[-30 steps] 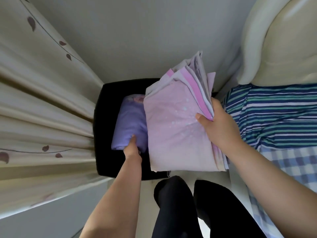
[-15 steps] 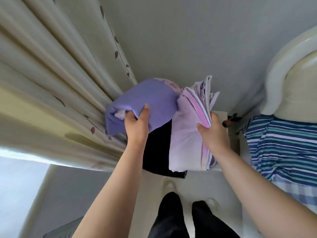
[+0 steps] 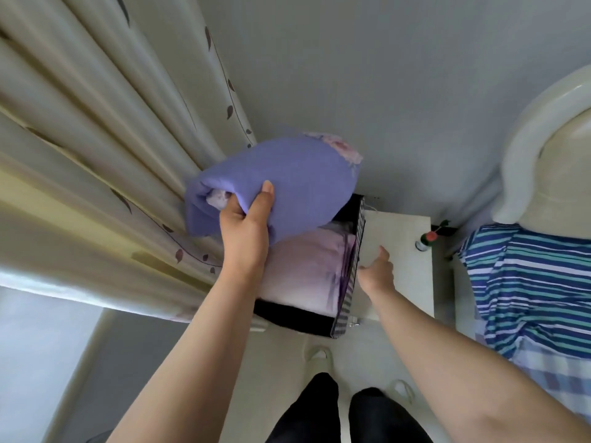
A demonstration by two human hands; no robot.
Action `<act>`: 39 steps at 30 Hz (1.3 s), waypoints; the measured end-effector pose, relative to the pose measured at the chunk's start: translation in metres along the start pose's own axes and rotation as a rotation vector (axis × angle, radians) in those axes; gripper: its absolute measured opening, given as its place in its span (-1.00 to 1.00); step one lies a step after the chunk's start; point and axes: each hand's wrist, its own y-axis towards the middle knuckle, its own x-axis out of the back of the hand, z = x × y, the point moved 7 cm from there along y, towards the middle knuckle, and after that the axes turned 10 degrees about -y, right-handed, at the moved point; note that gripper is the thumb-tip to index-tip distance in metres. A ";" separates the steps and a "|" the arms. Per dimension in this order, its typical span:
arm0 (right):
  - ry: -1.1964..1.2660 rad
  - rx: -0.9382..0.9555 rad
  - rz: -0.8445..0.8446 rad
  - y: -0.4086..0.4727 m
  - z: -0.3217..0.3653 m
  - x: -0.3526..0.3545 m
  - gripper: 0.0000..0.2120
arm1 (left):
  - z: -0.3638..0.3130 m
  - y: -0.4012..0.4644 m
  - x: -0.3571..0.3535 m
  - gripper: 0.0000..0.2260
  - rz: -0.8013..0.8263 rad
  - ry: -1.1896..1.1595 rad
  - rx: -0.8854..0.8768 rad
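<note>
The left hand (image 3: 244, 231) grips a folded purple cloth (image 3: 297, 183), with the thumb pressed on top and the other fingers curled under its near edge. The cloth hangs in the air above the black box (image 3: 297, 318), over its far half, and touches nothing else. It is a soft, thick bundle in plain lavender, rounded like a small pillow. A paler flowered patch shows at its far corner, and a bit of light printed lining peeks out at the fold beside the thumb. Its near end droops a little past the hand.

Inside the box lies a folded pink sheet (image 3: 303, 273), flat and filling most of the bottom, with darker pink edges stacked along the box's right wall.

The right hand (image 3: 377, 273) is just right of the box, held loosely spread with the thumb up, and it holds nothing. I cannot tell whether its fingertips touch the box's wall.

Right of the box stands a white bedside table (image 3: 403, 251), with a small bottle (image 3: 423, 243) on its far corner. Beyond that is a bed with a striped cover (image 3: 527, 276) and a cream headboard (image 3: 559, 155). Left of the box hangs a cream curtain (image 3: 96, 139) with a leaf print.
</note>
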 end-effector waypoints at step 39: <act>1.435 0.010 -0.297 -0.316 -0.347 0.276 -0.55 | 0.115 -0.338 -0.230 -0.73 1.006 0.659 0.127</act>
